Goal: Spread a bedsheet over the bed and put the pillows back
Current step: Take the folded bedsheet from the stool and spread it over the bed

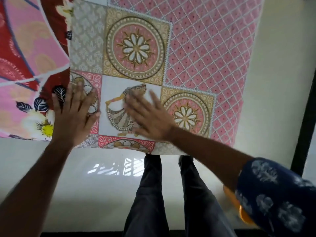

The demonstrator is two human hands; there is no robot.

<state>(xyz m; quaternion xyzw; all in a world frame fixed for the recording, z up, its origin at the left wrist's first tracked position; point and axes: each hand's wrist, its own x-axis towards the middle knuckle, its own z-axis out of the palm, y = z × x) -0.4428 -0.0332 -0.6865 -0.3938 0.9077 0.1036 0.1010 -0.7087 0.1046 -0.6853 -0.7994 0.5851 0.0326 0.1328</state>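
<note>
While the person stands at the edge of the bed, both hands lie flat on the cloth.
Left hand: the left hand (75, 113) has its fingers straight and spread apart. It presses down where the two cloths meet and grips nothing.
Right hand: the right hand (150, 118) is blurry. Its fingers are straight and apart, flat on a picture of a dancer. It grips nothing too.
Arms: both arms reach forward. The right one has a dark blue sleeve (277, 199) with pale prints.
Bedsheet: the bedsheet (205, 53) lies spread over the bed. It has squares with round flower shapes, a pink part with white criss-cross lines, and a grey part. Its near edge hangs over the bed's side.
Other cloth: a pink and red flowered cloth (29, 62) lies on the left, just beside the bedsheet, with dark leaves and a yellow-middled flower.
Floor: the pale floor (85, 185) is shiny, with a bright patch of window light. The person's legs in dark trousers (150, 194) stand on it.
</note>
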